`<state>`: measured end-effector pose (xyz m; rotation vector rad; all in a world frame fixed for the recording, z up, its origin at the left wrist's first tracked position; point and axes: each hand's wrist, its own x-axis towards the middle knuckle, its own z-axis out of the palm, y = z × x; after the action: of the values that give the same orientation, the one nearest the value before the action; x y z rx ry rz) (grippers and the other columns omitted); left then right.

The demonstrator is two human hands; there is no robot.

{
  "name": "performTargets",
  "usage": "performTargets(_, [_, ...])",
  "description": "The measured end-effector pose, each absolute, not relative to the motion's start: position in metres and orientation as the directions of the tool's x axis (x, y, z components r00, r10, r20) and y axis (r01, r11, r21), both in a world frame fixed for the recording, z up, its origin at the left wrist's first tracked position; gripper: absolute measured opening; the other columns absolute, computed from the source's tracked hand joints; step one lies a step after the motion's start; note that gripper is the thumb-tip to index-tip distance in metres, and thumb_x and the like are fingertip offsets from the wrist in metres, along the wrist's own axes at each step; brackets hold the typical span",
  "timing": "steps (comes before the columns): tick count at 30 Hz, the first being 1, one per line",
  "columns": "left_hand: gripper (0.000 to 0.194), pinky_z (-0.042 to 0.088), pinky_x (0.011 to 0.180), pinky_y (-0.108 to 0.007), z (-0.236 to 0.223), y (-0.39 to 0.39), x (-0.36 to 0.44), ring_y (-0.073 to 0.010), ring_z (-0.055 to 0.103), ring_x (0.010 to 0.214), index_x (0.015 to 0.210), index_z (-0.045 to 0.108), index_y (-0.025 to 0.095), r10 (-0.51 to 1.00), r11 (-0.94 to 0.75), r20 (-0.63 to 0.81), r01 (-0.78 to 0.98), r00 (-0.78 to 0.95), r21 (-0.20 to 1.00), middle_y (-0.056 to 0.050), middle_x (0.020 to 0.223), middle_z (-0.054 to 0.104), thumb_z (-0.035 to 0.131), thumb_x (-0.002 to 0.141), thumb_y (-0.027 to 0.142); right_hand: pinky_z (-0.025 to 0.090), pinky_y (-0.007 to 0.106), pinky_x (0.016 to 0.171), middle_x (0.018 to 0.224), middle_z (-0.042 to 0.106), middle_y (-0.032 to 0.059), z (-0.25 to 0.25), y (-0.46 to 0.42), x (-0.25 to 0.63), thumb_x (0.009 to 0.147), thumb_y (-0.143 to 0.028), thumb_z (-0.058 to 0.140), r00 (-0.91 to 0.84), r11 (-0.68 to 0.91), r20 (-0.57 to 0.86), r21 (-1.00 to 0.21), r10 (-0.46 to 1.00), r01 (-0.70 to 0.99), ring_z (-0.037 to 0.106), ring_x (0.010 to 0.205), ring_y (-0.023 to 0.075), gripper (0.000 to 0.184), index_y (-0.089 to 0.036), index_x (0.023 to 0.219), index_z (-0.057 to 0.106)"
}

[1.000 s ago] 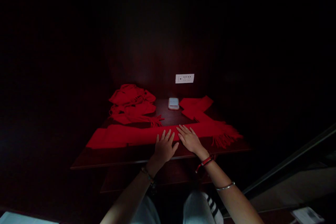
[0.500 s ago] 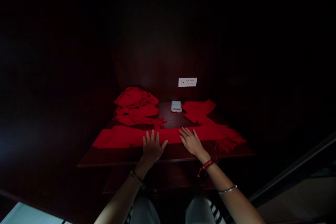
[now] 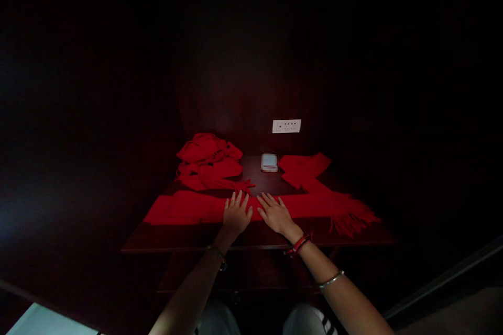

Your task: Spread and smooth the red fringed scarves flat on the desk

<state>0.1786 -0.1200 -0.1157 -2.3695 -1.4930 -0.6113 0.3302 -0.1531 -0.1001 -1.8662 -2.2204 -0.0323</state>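
A long red scarf lies flat across the front of the dark table, with its fringe spread at the right end. My left hand rests palm down on the middle of it, fingers spread. Just to its right, my right hand also lies flat on the cloth with the fingers stretched out. Behind the left part of the scarf is a crumpled pile of red scarves, a fringe hanging toward my left hand. Another folded red cloth lies at the back right and reaches down to the fringed end.
A phone with a lit screen lies at the back of the table. A white socket panel is on the dark wall behind. Below the tabletop runs a lower shelf. My knees are at the bottom.
My left hand slid left along the scarf, then came back toward the right hand. My right hand moved slightly left on the cloth. The view shifted a little, and the scarves stayed in place.
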Motion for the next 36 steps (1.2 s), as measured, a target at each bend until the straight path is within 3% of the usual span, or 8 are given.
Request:
performTargets(7, [0.047,0.028,0.095,-0.041,-0.112,-0.123,0.179,-0.0258,0.03,0.121,0.124,0.042,0.021,0.778,-0.425,0.508,0.905,0.37,-0.008,-0.007,0.132,0.035,0.037,0.081,0.037,0.011,0.042,0.101,0.139,0.019,0.0004,-0.1,-0.153,0.391,0.087,-0.042,0.015,-0.033,0.041,0.059,-0.136,0.998,0.99,0.013,0.127,0.0175,0.051,-0.021,0.133,0.021])
performTargets(12, [0.045,0.025,0.096,-0.044,-0.114,-0.124,0.179,-0.0259,0.027,0.122,0.124,0.041,0.024,0.764,-0.437,0.527,0.899,0.372,-0.001,-0.006,0.133,0.034,0.038,0.08,0.036,0.009,0.045,0.101,0.14,0.015,0.0009,-0.096,-0.157,0.409,0.087,-0.041,0.015,0.078,-0.071,0.049,-0.119,0.996,0.99,0.009,0.128,0.0188,0.053,-0.017,0.134,0.019])
performTargets(18, [0.047,0.023,0.097,-0.047,-0.108,-0.128,0.179,-0.0275,0.023,0.124,0.123,0.042,0.021,0.762,-0.428,0.54,0.904,0.357,0.006,-0.009,0.134,0.032,0.04,0.079,0.036,0.01,0.044,0.102,0.14,0.015,0.0005,-0.086,-0.161,0.342,0.087,-0.043,0.013,-0.167,0.186,0.124,-0.165,0.978,0.969,0.009,0.128,0.0172,0.053,-0.02,0.134,0.019])
performTargets(23, [0.041,0.027,0.097,-0.039,-0.103,-0.131,0.175,-0.02,0.03,0.122,0.122,0.043,0.022,0.717,-0.571,0.463,0.82,0.521,-0.038,-0.005,0.129,0.04,0.036,0.081,0.023,0.011,0.043,0.102,0.139,0.019,0.0018,-0.093,-0.162,0.332,0.087,-0.041,0.015,-0.236,0.251,0.107,-0.158,0.966,0.955,0.012,0.128,0.0169,0.051,-0.021,0.134,0.021])
performTargets(28, [0.044,0.026,0.098,-0.041,-0.103,-0.127,0.172,-0.0174,0.03,0.122,0.123,0.04,0.026,0.707,-0.636,0.365,0.77,0.606,-0.047,0.001,0.13,0.039,0.031,0.081,0.02,0.013,0.041,0.102,0.14,0.017,0.0022,-0.099,-0.165,0.391,0.087,-0.044,0.014,-0.119,0.125,0.057,-0.132,0.991,0.983,0.013,0.127,0.0166,0.054,-0.019,0.134,0.017])
performTargets(36, [0.045,0.023,0.098,-0.043,-0.108,-0.126,0.174,-0.0208,0.03,0.122,0.125,0.039,0.025,0.749,-0.558,0.407,0.829,0.522,-0.037,-0.001,0.131,0.037,0.032,0.08,0.025,0.011,0.038,0.102,0.139,0.021,0.0071,-0.093,-0.173,0.455,0.087,-0.039,0.019,0.091,-0.089,0.042,-0.056,0.995,0.995,0.014,0.127,0.0177,0.053,-0.011,0.132,0.025])
